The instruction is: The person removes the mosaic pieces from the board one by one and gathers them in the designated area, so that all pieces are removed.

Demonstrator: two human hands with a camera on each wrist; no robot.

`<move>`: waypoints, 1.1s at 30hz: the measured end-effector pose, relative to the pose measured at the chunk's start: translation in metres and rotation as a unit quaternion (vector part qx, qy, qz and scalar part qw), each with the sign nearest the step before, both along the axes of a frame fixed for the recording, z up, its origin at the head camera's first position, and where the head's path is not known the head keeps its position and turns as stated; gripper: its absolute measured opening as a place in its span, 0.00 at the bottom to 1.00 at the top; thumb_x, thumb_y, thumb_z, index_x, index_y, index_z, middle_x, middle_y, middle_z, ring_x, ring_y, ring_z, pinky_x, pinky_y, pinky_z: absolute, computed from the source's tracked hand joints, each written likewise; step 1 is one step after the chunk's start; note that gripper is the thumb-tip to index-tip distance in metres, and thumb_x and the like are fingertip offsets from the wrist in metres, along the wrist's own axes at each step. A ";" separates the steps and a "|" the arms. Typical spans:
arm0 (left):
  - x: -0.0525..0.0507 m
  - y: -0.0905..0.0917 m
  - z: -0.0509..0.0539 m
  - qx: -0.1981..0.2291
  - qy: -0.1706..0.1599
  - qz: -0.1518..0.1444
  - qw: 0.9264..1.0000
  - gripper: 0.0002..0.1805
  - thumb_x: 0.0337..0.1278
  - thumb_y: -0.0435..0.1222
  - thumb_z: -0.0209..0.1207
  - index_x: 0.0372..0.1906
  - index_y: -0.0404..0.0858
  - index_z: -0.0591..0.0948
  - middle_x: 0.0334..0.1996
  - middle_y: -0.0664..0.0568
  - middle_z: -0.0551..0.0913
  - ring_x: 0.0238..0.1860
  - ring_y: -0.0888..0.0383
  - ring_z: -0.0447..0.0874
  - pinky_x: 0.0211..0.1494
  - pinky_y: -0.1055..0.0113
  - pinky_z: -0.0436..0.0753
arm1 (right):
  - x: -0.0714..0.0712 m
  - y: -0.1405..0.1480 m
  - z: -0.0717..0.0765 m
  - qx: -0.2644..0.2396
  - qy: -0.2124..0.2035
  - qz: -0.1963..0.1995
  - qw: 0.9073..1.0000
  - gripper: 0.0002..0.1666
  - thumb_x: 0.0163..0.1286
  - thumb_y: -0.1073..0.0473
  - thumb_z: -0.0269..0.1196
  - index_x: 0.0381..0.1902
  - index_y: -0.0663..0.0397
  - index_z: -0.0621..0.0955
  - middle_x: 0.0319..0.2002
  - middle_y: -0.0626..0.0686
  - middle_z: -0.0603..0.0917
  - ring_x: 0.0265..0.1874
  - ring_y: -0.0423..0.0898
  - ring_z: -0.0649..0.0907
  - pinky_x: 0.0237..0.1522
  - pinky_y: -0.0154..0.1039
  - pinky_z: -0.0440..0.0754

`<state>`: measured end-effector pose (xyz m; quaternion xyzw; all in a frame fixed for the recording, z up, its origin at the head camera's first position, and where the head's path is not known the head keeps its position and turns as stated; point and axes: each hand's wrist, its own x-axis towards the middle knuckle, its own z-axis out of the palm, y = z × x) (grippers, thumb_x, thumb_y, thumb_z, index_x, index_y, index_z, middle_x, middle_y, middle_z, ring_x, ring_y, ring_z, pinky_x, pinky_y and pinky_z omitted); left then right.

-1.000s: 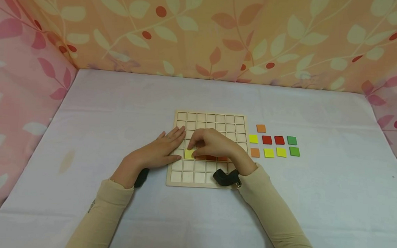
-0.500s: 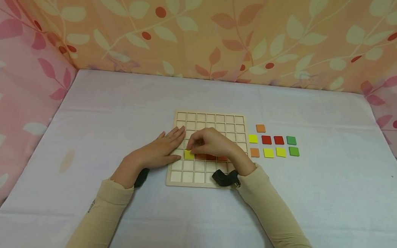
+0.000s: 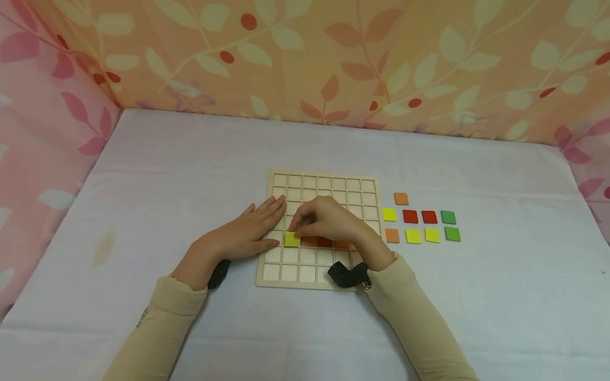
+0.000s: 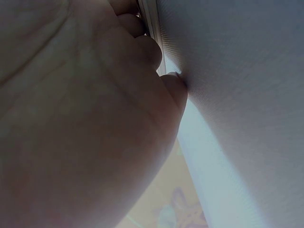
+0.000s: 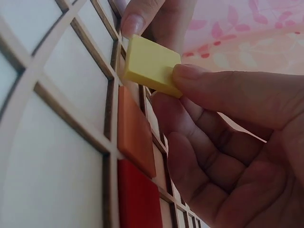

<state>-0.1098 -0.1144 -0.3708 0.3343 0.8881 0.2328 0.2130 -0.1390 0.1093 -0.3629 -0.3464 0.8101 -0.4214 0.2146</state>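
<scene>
My right hand (image 3: 329,220) pinches a small square yellow tile (image 5: 151,64) between thumb and fingers. In the right wrist view the tile stands tilted over the wooden grid board (image 3: 289,272). An orange tile (image 5: 135,130) and a red tile (image 5: 139,194) lie in cells of the same row, with another orange tile (image 3: 342,244) further right, partly under my hand. My left hand (image 3: 244,233) rests on the board's left edge with fingers extended. The left wrist view shows mostly the palm (image 4: 80,123), close up.
To the right of the board lie several loose tiles, among them an orange tile (image 3: 401,199), a red tile (image 3: 429,217), a yellow tile (image 3: 431,235) and a green tile (image 3: 452,234). A white cloth (image 3: 123,249) covers the table. Patterned curtains (image 3: 313,51) stand behind and at both sides.
The yellow tile looks duller than a second ago, as if its tilt had altered slightly in my right fingers. Both hands stay almost in place.
</scene>
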 end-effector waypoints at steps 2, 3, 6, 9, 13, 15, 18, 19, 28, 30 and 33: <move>0.000 0.001 0.001 0.001 -0.002 -0.001 1.000 0.40 0.68 0.42 0.51 0.74 0.34 0.45 0.75 0.47 0.37 0.74 0.51 0.30 0.72 0.47 0.37 | 0.001 0.002 0.000 -0.006 -0.010 -0.006 1.000 0.03 0.59 0.68 0.66 0.33 0.60 0.85 0.29 0.49 0.86 0.30 0.39 0.83 0.38 0.34 0.81; 0.000 0.001 0.001 0.001 -0.001 -0.001 1.000 0.40 0.68 0.42 0.51 0.74 0.34 0.45 0.75 0.47 0.37 0.74 0.51 0.30 0.72 0.47 0.37 | 0.002 0.004 0.000 -0.010 -0.017 -0.010 1.000 0.03 0.59 0.68 0.66 0.32 0.60 0.85 0.29 0.49 0.86 0.30 0.39 0.83 0.38 0.34 0.81; 0.000 0.002 0.001 -0.001 0.000 -0.001 1.000 0.40 0.68 0.42 0.51 0.74 0.34 0.44 0.75 0.47 0.37 0.74 0.50 0.30 0.72 0.47 0.37 | 0.003 0.009 0.000 -0.025 -0.040 -0.020 0.999 0.03 0.58 0.69 0.66 0.32 0.61 0.85 0.29 0.49 0.86 0.30 0.42 0.84 0.38 0.36 0.81; 0.000 0.002 0.000 -0.005 0.001 -0.001 1.000 0.40 0.68 0.42 0.51 0.74 0.34 0.44 0.75 0.47 0.37 0.74 0.50 0.31 0.71 0.47 0.38 | 0.005 0.015 -0.001 -0.038 -0.071 -0.032 0.996 0.04 0.58 0.69 0.66 0.33 0.62 0.85 0.29 0.50 0.86 0.29 0.44 0.84 0.37 0.37 0.81; 0.000 0.003 0.000 -0.009 -0.001 0.000 1.000 0.40 0.68 0.42 0.52 0.74 0.34 0.44 0.75 0.47 0.36 0.74 0.50 0.30 0.72 0.47 0.38 | 0.008 0.025 -0.002 -0.051 -0.105 -0.046 0.992 0.04 0.59 0.69 0.66 0.34 0.63 0.85 0.30 0.52 0.86 0.30 0.46 0.84 0.38 0.37 0.81; 0.000 0.003 -0.001 -0.009 -0.001 0.001 1.000 0.41 0.68 0.42 0.52 0.74 0.34 0.43 0.75 0.47 0.36 0.74 0.50 0.30 0.71 0.47 0.38 | 0.009 0.030 -0.002 -0.051 -0.112 -0.054 0.991 0.04 0.59 0.69 0.67 0.34 0.63 0.85 0.31 0.52 0.86 0.31 0.47 0.84 0.38 0.37 0.81; -0.001 0.003 -0.001 -0.009 0.000 0.001 1.000 0.41 0.68 0.42 0.52 0.74 0.34 0.43 0.75 0.47 0.36 0.74 0.50 0.30 0.71 0.47 0.37 | 0.012 0.038 0.000 -0.049 -0.121 -0.067 0.989 0.05 0.59 0.68 0.67 0.34 0.62 0.86 0.32 0.52 0.86 0.31 0.48 0.84 0.39 0.38 0.81; -0.001 0.003 -0.001 -0.009 0.001 0.001 1.000 0.41 0.68 0.42 0.52 0.74 0.34 0.43 0.75 0.47 0.36 0.74 0.51 0.30 0.72 0.47 0.37 | 0.013 0.041 0.000 -0.048 -0.122 -0.071 0.989 0.05 0.58 0.69 0.67 0.34 0.62 0.86 0.32 0.52 0.86 0.31 0.48 0.84 0.39 0.38 0.81; -0.001 0.002 -0.002 -0.006 0.007 -0.004 1.000 0.41 0.68 0.41 0.51 0.74 0.34 0.43 0.75 0.46 0.36 0.74 0.50 0.30 0.72 0.47 0.37 | 0.025 0.071 0.000 -0.029 -0.118 -0.105 0.987 0.03 0.58 0.66 0.68 0.32 0.59 0.86 0.31 0.52 0.86 0.28 0.50 0.81 0.33 0.35 0.79; -0.001 0.002 -0.002 -0.006 0.007 -0.003 1.000 0.40 0.68 0.41 0.51 0.74 0.34 0.43 0.75 0.46 0.36 0.74 0.50 0.30 0.72 0.47 0.37 | 0.027 0.078 -0.001 -0.025 -0.120 -0.115 0.986 0.04 0.58 0.65 0.68 0.33 0.58 0.86 0.32 0.52 0.86 0.29 0.49 0.81 0.33 0.35 0.78; -0.001 0.001 -0.002 -0.004 0.005 -0.003 1.000 0.40 0.68 0.41 0.51 0.74 0.34 0.43 0.75 0.46 0.36 0.74 0.50 0.30 0.72 0.47 0.37 | 0.031 0.087 -0.002 -0.020 -0.130 -0.129 0.983 0.06 0.58 0.63 0.69 0.34 0.58 0.86 0.33 0.52 0.86 0.32 0.47 0.81 0.36 0.34 0.77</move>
